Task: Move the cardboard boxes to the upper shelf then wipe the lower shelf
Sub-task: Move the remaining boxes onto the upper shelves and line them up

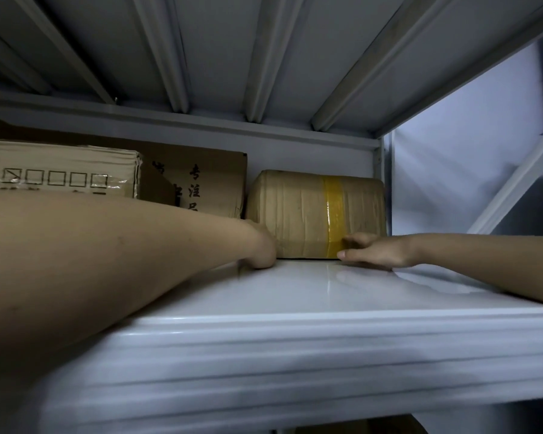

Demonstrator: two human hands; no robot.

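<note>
Both my arms are up on the white upper shelf (295, 296), reaching to the taped cardboard box (298, 211) that sits at the back of it, right up by the rear corner post (384, 183). My right hand (373, 250) lies low on the shelf surface against the box's front bottom edge, fingers stretched out fairly straight along the band of yellow tape (334, 214), thumb pointing toward the box's middle. It touches the cardboard rather than wrapping it. My left hand (262, 245) is at the box's other front corner, wrist bent, knuckles down on the shelf; the fingers are hidden behind the wrist, so I cannot tell whether they are curled on the box or just pressed to it.

The box stands upright and flat on the shelf. Just beside it, on the side of my left hand, a larger printed cardboard box (201, 186) stands with dark characters on its face, and further that way is a pale carton (63, 169) with a row of small printed squares, partly hidden behind my left forearm. The ribbed underside of the next shelf (264, 51) runs overhead.
</note>
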